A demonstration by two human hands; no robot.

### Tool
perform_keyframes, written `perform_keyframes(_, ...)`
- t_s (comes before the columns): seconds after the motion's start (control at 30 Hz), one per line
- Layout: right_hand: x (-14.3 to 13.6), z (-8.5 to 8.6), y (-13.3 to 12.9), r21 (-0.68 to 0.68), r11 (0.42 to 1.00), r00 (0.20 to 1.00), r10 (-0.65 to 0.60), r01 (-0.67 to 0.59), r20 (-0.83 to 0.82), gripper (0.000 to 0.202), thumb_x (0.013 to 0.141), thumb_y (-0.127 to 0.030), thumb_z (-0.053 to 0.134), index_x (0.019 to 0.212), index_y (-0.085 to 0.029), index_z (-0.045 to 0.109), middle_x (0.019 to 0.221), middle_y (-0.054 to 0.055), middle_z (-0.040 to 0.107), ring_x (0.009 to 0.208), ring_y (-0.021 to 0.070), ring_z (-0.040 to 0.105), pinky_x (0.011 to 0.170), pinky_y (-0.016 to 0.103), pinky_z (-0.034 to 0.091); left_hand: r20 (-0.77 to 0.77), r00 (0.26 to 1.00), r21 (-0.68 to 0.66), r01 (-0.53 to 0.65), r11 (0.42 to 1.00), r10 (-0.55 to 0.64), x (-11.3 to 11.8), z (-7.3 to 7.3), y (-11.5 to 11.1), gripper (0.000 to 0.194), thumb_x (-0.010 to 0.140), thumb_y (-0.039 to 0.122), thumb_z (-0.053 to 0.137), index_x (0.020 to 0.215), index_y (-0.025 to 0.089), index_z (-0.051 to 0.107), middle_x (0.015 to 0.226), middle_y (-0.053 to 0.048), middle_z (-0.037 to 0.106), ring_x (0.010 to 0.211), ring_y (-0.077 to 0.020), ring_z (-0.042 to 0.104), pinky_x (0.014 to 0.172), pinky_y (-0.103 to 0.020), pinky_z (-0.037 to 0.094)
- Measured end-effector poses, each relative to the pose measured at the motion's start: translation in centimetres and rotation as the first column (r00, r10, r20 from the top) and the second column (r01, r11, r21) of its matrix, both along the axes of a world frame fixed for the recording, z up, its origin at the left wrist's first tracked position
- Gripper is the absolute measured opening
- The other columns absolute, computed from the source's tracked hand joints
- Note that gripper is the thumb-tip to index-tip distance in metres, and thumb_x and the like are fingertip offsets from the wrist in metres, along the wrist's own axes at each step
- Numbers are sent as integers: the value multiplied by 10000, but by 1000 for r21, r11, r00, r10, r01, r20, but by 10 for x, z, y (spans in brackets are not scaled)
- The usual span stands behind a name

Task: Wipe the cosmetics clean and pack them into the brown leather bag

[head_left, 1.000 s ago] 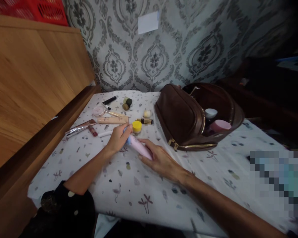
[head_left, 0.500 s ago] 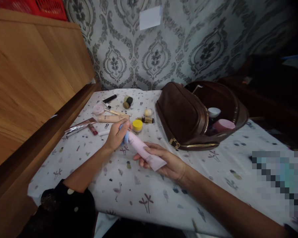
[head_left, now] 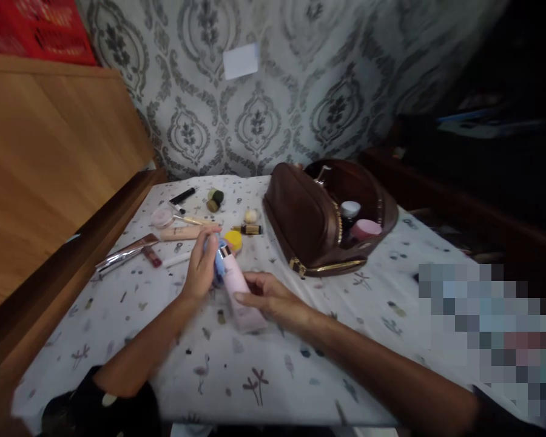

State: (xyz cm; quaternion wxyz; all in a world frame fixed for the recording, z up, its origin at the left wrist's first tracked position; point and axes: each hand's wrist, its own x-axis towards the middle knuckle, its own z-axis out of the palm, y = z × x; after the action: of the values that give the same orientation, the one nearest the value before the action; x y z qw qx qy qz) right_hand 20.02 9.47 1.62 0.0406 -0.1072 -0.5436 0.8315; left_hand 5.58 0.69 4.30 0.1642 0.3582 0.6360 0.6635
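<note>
My right hand (head_left: 275,297) is closed round the lower part of a pale pink squeeze tube (head_left: 236,280), thumb on its front face. The tube lies at a slant over the table, its flat end towards me. At its cap end, my left hand (head_left: 200,268) presses a light blue cloth (head_left: 219,267) against the side. A shiny silver band shows at the neck, while the cap itself is mostly covered by fingers and cloth. Just beyond the fingers stands a small jar with a yellow lid (head_left: 233,241).
A brown leather bag (head_left: 303,215) lies unzipped on the right, with a pink-lidded container (head_left: 366,229) and a white-topped one (head_left: 350,209) inside. Several cosmetics, including a beige tube (head_left: 184,233), a compact (head_left: 162,216) and a lipstick-like tube (head_left: 152,257), lie at the left back.
The pink tube has turned, its flat end swinging left and nearer me. The left hand and cloth have shifted off the cap's neck, baring the silver band. The whole view has turned slightly.
</note>
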Motion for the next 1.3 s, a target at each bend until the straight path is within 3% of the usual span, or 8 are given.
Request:
perform_keyframes(0.23,-10,-14,-2,-12,987,979,-160,160,-129,529,510,-500,887,844,-158,660,800,-19,649,758,145,589,807,316,462,-99,976,-229,166,959,-192,19,-3,-4,473,897,590,526,1163,209,615,1065,-61,692,977,-221,635,901,-317,503)
perform_keyframes(0.4,-8,-16,2,150,965,977,-210,214,-46,433,588,-476,844,780,-167,609,710,-41,602,632,116,548,632,253,465,-155,936,-342,248,906,-315,17,-3,-4,462,861,533,605,1200,221,606,1046,-38,687,914,-217,626,862,-300,508)
perform_keyframes(0.57,5,6,11,612,778,976,-213,142,45,264,791,-353,742,689,-157,597,590,-62,521,595,89,493,559,210,351,-74,964,-370,210,905,-254,9,-4,-2,499,776,547,685,1146,216,638,1041,-37,700,922,-226,633,846,-287,522)
perform_keyframes(0.73,8,23,23,731,664,950,-304,158,71,408,763,-516,760,648,-162,592,576,-57,506,592,94,498,564,233,340,-65,973,-394,178,902,-221,-1,-3,-5,551,775,538,683,1222,224,613,1068,-38,711,905,-229,657,778,-278,549)
perform_keyframes(0.9,7,19,28,576,715,918,-335,396,-215,458,828,-420,728,1202,-207,571,802,-34,608,691,111,561,638,230,444,-270,867,-478,258,840,-420,-8,11,-9,506,786,507,675,1214,239,639,1116,-43,716,1039,-278,657,874,-318,554)
perform_keyframes(1.0,6,12,27,495,770,910,-275,401,-309,349,876,-435,659,1132,-205,602,844,-17,613,655,98,554,614,224,460,-368,778,-518,284,807,-510,-6,16,-10,475,831,494,624,1239,252,623,1172,-38,703,1063,-276,653,924,-323,532)
perform_keyframes(1.17,1,4,30,316,883,930,-281,347,-236,462,781,-586,694,1018,-206,576,657,-45,551,508,104,539,470,225,458,-325,732,-635,300,712,-599,-11,10,-7,456,848,528,589,1196,236,616,1008,-28,726,886,-250,670,756,-274,537)
perform_keyframes(1.3,-2,5,41,206,877,891,-385,434,-241,487,730,-587,732,986,-216,549,624,-61,550,484,102,542,455,232,491,-236,735,-703,322,634,-635,-26,12,-5,435,785,575,639,1027,213,655,900,-31,712,835,-254,655,720,-289,528)
